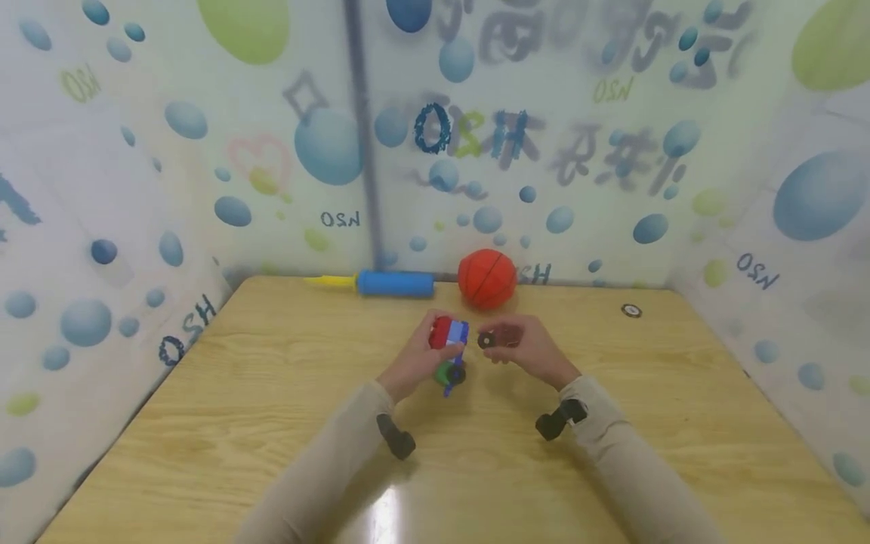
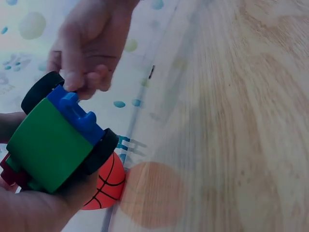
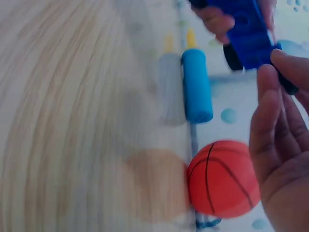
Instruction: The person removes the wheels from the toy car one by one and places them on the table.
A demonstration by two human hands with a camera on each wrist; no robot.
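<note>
My left hand (image 1: 416, 361) grips a toy car (image 1: 451, 332) built of red, light blue, green and blue blocks, held above the table. Black wheels are fitted at its green end; one wheel (image 2: 102, 149) shows there, beside the green block (image 2: 50, 145). My right hand (image 1: 537, 353) pinches a small black toy wheel (image 1: 485, 340) between thumb and fingertips. In the right wrist view this wheel (image 3: 287, 83) is right at the edge of the car's blue base (image 3: 248, 36). The left palm is partly hidden behind the car.
A red basketball (image 1: 487, 279) rests at the table's back edge. To its left lies a blue hand pump (image 1: 396, 284) with a yellow nozzle. A small black-and-white disc (image 1: 631, 310) lies at the back right. Patterned walls (image 1: 435, 189) enclose the wooden table (image 1: 272, 393).
</note>
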